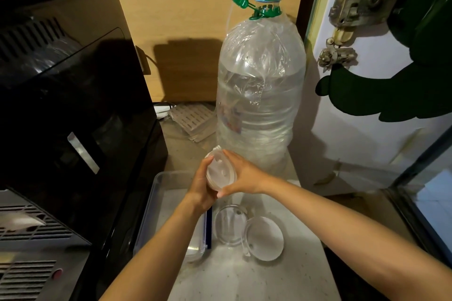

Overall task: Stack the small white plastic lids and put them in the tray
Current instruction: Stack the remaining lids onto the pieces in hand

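Both hands meet above the far end of the tray, holding a small stack of white plastic lids (pixel 221 173) between them. The left hand (pixel 201 189) is curled around the stack from the left and below, fingers closed on its rim. The right hand (pixel 241 175) presses against the stack from the right, its fingers spread over the edge and the thumb under it. The lids are tilted on edge, facing the person, and are raised clear of the table.

Under the left forearm lies the tray (pixel 156 205), a clear, shallow rectangular container with a blue clip on its right side, set against the left edge of the table. Just right of it, near the front of the table, lie two more round lids: a clear one (pixel 228 225) and a whitish one (pixel 265 239), their rims touching or overlapping.

Behind the hands stands a large clear water bottle (pixel 260 95), partly full, with a green cap and a thin tube at its neck. It blocks the view of the table's far right corner. A stack of slotted white plastic pieces (pixel 193 118) lies at the far edge, left of the bottle.

The table (pixel 244 276) is pale speckled stone. A tall black machine (pixel 73 95) stands along its left side. A wooden panel backs the table, and a white door with a metal latch (pixel 352 7) stands to the right.
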{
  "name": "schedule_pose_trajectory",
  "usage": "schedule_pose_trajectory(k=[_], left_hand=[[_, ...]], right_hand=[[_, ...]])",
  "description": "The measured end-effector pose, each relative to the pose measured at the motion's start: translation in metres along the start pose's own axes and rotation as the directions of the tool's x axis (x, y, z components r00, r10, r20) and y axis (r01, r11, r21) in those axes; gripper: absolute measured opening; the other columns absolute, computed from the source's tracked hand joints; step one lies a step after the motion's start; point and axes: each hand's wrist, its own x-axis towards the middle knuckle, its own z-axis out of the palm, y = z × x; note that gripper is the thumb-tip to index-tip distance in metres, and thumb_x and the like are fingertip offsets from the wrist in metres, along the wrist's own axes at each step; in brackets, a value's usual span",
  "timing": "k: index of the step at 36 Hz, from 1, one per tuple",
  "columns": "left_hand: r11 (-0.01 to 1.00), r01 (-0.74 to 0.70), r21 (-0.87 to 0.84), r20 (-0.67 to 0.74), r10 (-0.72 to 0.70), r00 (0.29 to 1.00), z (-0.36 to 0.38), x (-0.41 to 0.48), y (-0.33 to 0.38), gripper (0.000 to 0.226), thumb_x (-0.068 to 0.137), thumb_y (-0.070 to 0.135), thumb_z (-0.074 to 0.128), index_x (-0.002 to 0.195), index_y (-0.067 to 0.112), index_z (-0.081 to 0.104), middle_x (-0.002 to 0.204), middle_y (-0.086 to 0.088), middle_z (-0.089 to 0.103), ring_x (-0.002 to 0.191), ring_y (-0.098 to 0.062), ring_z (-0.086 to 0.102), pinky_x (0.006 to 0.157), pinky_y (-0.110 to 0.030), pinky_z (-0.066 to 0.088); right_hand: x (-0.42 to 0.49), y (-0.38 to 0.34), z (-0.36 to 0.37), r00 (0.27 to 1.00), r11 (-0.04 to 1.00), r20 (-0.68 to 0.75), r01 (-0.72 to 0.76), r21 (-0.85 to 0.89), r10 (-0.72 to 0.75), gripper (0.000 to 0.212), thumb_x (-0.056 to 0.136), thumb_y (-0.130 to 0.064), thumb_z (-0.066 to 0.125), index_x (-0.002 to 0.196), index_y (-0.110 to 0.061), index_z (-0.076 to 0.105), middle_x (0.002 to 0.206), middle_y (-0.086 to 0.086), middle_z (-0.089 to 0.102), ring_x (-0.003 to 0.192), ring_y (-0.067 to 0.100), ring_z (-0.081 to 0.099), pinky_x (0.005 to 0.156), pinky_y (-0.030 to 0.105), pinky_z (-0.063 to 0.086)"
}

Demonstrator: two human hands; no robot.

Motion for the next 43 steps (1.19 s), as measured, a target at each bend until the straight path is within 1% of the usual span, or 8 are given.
schedule_pose_trajectory(k=[6,9,13,18,24,31,36,43], left_hand=[[0.999,0.031,0.008,-0.055,-0.03,0.998,-0.019,-0.009,-0.008,0.083,0.054,0.054,0.064,0.126,0.015,0.054,0.12,-0.015,0.06,0.108,-0.03,0.059,0.07,-0.038,0.056],[1.0,0.003,-0.013,-0.068,-0.004,0.998,-0.029,-0.013,-0.011,0.072,0.053,0.052,0.064,0.119,0.025,0.054,0.114,-0.01,0.057,0.1,-0.028,0.057,0.058,-0.036,0.057],[0.999,0.019,-0.037,-0.087,-0.022,0.996,-0.035,-0.02,-0.015,0.048,0.068,0.044,0.062,0.113,0.029,0.055,0.11,-0.009,0.056,0.096,-0.027,0.057,0.054,-0.036,0.056],[0.998,0.054,-0.026,-0.104,-0.056,0.993,-0.037,-0.028,-0.02,0.056,0.065,0.047,0.057,0.116,0.025,0.054,0.113,-0.01,0.057,0.098,-0.027,0.057,0.06,-0.038,0.057],[0.997,0.071,-0.011,-0.12,-0.072,0.99,-0.035,-0.035,-0.029,0.079,0.06,0.049,0.06,0.132,0.02,0.044,0.124,-0.016,0.051,0.102,-0.03,0.055,0.057,-0.037,0.056],[0.998,0.069,0.008,-0.073,-0.069,0.995,-0.033,-0.046,-0.038,0.071,0.068,0.046,0.062,0.133,0.021,0.045,0.126,-0.015,0.051,0.104,-0.03,0.055,0.062,-0.039,0.057],[0.998,0.062,0.014,-0.054,-0.061,0.997,-0.031,-0.053,-0.04,0.07,0.067,0.046,0.057,0.132,0.023,0.046,0.12,-0.012,0.053,0.1,-0.028,0.056,0.066,-0.04,0.055],[0.999,0.031,0.016,-0.083,-0.029,0.996,-0.035,-0.059,-0.044,0.07,0.069,0.048,0.056,0.132,0.02,0.046,0.119,-0.013,0.054,0.104,-0.029,0.055,0.069,-0.042,0.053]], right_hand=[[-0.009,0.006,0.006,0.992,0.996,0.089,-0.087,-0.035,0.09,0.112,0.066,-0.029,0.082,0.149,-0.017,0.008,0.157,0.002,0.016,0.145,0.02,0.018,0.117,0.032,0.022],[-0.021,0.022,0.006,0.975,0.987,0.158,-0.148,-0.069,0.157,0.121,0.068,-0.034,0.08,0.15,-0.016,-0.007,0.161,0.003,-0.004,0.148,0.017,0.002,0.118,0.029,0.01],[-0.042,0.043,0.011,0.945,0.952,0.259,-0.122,-0.281,0.198,0.118,0.069,-0.038,0.078,0.15,-0.015,-0.005,0.161,0.003,-0.005,0.148,0.018,0.0,0.118,0.027,0.008],[-0.067,0.06,0.023,0.901,0.89,0.345,-0.088,-0.448,0.262,0.108,0.067,-0.036,0.08,0.147,-0.012,0.012,0.156,0.004,0.016,0.144,0.025,0.019,0.116,0.033,0.024],[-0.081,0.072,0.038,0.893,0.85,0.356,-0.052,-0.524,0.274,0.119,0.069,-0.04,0.077,0.15,-0.013,-0.006,0.161,0.004,-0.006,0.148,0.02,0.0,0.119,0.028,0.008],[-0.084,0.073,0.049,0.92,0.839,0.294,-0.063,-0.54,0.258,0.113,0.065,-0.038,0.079,0.149,-0.017,0.007,0.158,0.002,0.017,0.142,0.022,0.024,0.112,0.03,0.027],[-0.086,0.071,0.052,0.924,0.832,0.28,-0.066,-0.551,0.259,0.108,0.07,-0.034,0.076,0.15,-0.015,0.006,0.159,0.003,0.013,0.145,0.023,0.018,0.115,0.031,0.024],[-0.086,0.069,0.044,0.941,0.851,0.202,-0.138,-0.506,0.273,0.102,0.066,-0.037,0.078,0.146,-0.019,0.017,0.153,0.0,0.027,0.136,0.021,0.033,0.102,0.032,0.04]])
